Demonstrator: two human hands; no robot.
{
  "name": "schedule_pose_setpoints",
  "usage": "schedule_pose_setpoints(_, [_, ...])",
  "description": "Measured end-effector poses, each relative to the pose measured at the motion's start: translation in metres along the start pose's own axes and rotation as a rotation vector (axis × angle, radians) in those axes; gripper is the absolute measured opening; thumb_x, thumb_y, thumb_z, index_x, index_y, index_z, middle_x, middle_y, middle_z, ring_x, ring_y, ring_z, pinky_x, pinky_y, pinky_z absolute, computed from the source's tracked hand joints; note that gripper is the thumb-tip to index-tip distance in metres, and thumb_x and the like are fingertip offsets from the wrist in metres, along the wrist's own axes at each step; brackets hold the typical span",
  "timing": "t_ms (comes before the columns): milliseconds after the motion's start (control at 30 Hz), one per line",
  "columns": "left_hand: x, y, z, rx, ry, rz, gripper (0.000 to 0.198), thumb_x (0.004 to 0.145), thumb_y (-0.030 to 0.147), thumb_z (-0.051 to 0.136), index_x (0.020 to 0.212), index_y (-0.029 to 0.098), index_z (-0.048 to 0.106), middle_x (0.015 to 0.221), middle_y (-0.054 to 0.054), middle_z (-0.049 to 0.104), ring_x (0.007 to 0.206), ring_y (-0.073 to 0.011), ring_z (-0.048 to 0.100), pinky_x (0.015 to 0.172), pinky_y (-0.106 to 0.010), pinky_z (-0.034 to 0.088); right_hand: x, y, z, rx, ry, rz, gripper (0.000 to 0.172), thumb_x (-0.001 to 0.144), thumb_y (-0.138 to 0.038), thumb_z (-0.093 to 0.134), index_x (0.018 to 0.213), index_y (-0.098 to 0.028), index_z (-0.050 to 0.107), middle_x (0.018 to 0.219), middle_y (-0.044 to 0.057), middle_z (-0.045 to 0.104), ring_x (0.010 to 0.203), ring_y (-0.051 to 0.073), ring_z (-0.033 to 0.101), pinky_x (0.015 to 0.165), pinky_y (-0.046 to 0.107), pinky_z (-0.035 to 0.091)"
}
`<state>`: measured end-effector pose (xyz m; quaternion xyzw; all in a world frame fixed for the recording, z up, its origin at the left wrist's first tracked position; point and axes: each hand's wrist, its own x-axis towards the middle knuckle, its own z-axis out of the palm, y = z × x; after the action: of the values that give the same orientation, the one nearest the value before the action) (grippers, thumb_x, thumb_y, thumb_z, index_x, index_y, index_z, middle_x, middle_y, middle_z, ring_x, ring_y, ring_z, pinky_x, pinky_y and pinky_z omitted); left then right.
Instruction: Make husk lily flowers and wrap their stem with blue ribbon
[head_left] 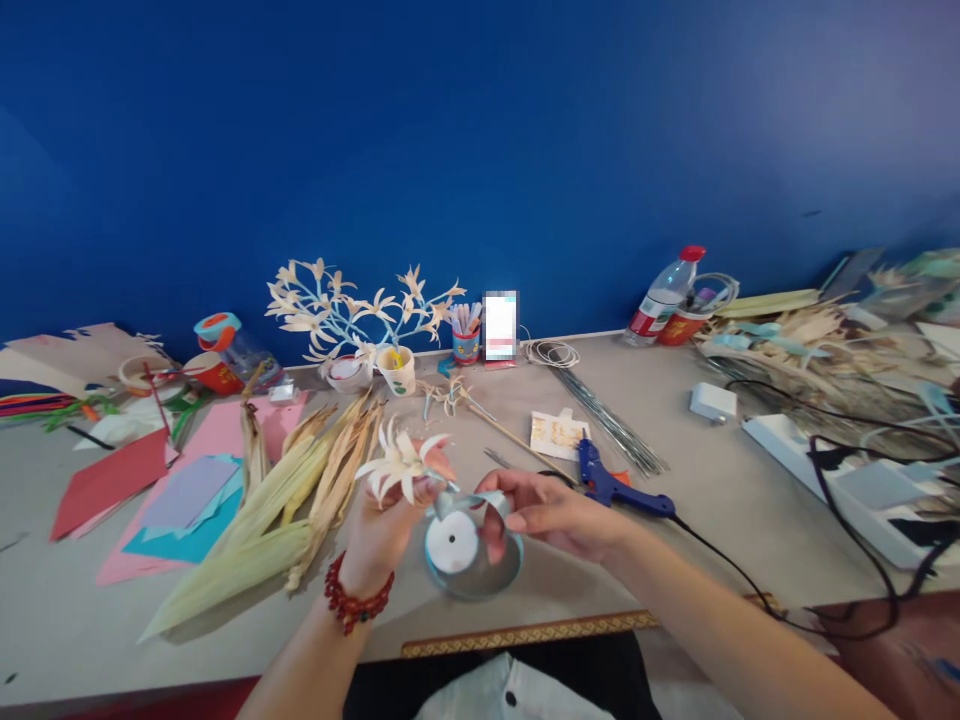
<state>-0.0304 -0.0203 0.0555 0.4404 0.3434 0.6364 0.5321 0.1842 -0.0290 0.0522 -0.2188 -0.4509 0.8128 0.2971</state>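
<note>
In my left hand (386,535), closed around its base, is a cream flower (397,462) with narrow curling petals, like dried corn husk. My right hand (566,512) pinches a pale blue-grey strip (487,510) that runs toward the flower's base. The fingertips of both hands are close together, and they partly hide where strip and flower meet. Below them on the table is a round blue-rimmed roll or dish (506,575), with a white disc (451,541) that has a dark centre hole. A red bead bracelet (358,600) circles my left wrist.
Corn husks (262,510) and coloured paper (187,495) lie left. Finished flower branches (330,310) stand in cups at the back. A blue glue gun (615,488), wires (611,420) and a power strip (832,490) with black cables lie right. A bottle (664,300) leans behind.
</note>
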Motion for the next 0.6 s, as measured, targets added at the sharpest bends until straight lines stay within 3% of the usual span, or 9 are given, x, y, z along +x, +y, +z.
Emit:
schedule_pose_setpoints(67, [0.003, 0.011, -0.004, 0.083, -0.083, 0.076, 0.006, 0.072, 0.025, 0.078, 0.070, 0.019, 0.076, 0.070, -0.005, 0.068, 0.074, -0.0199, 0.063, 0.079, -0.038, 0.056, 0.004, 0.002, -0.009, -0.002, -0.067, 0.029, 0.049, 0.075, -0.030, 0.081, 0.114, -0.014, 0.057, 0.072, -0.002, 0.066, 0.065, 0.011, 0.065, 0.077, 0.029, 0.048])
schedule_pose_setpoints(133, [0.008, 0.021, -0.008, 0.075, -0.092, 0.145, 0.006, 0.075, 0.026, 0.076, 0.073, 0.021, 0.076, 0.071, -0.004, 0.068, 0.076, -0.0182, 0.062, 0.084, -0.038, 0.055, 0.006, 0.000, -0.021, -0.055, -0.088, 0.067, 0.062, 0.071, -0.023, 0.083, 0.125, -0.016, 0.054, 0.071, -0.004, 0.063, 0.063, 0.010, 0.062, 0.066, 0.022, 0.047])
schedule_pose_setpoints(233, [0.015, 0.031, -0.018, 0.021, -0.067, 0.162, 0.003, 0.075, 0.024, 0.077, 0.074, 0.021, 0.075, 0.075, -0.002, 0.068, 0.078, -0.0160, 0.062, 0.086, -0.035, 0.055, 0.006, -0.005, -0.040, -0.142, -0.021, 0.074, 0.077, 0.067, -0.016, 0.082, 0.135, -0.025, 0.048, 0.091, 0.000, 0.064, 0.070, 0.011, 0.066, 0.051, 0.014, 0.041])
schedule_pose_setpoints(367, [0.024, 0.039, -0.031, -0.056, -0.004, 0.109, 0.008, 0.073, 0.024, 0.079, 0.074, 0.019, 0.073, 0.076, -0.001, 0.066, 0.077, -0.0135, 0.062, 0.085, -0.032, 0.056, 0.002, -0.008, -0.063, -0.215, 0.087, 0.014, 0.057, 0.072, -0.018, 0.073, 0.126, -0.024, 0.058, 0.122, 0.006, 0.059, 0.057, 0.004, 0.060, 0.061, 0.022, 0.053])
schedule_pose_setpoints(467, [0.028, 0.040, -0.032, -0.199, 0.093, 0.087, 0.012, 0.070, 0.027, 0.081, 0.075, 0.021, 0.071, 0.077, 0.002, 0.064, 0.076, -0.0115, 0.061, 0.084, -0.028, 0.056, 0.003, 0.000, -0.073, -0.379, 0.192, 0.059, 0.039, 0.079, -0.022, 0.064, 0.118, -0.019, 0.063, 0.108, 0.006, 0.067, 0.050, 0.005, 0.054, 0.068, 0.029, 0.056])
schedule_pose_setpoints(533, [0.028, 0.037, -0.028, -0.265, 0.169, 0.103, 0.014, 0.069, 0.028, 0.082, 0.076, 0.023, 0.071, 0.079, 0.003, 0.064, 0.077, -0.0115, 0.063, 0.082, -0.026, 0.055, 0.005, 0.005, -0.074, -0.636, 0.288, 0.016, 0.032, 0.081, -0.026, 0.063, 0.112, -0.018, 0.066, 0.096, 0.006, 0.070, 0.067, 0.014, 0.063, 0.074, 0.033, 0.056])
schedule_pose_setpoints(600, [0.025, 0.031, -0.018, -0.279, 0.206, 0.081, 0.015, 0.070, 0.028, 0.081, 0.077, 0.022, 0.070, 0.079, 0.003, 0.066, 0.076, -0.0121, 0.065, 0.077, -0.025, 0.055, 0.008, 0.009, -0.067, -0.946, 0.420, -0.203, 0.028, 0.083, -0.028, 0.064, 0.110, -0.019, 0.067, 0.103, 0.009, 0.069, 0.089, 0.021, 0.065, 0.083, 0.038, 0.054])
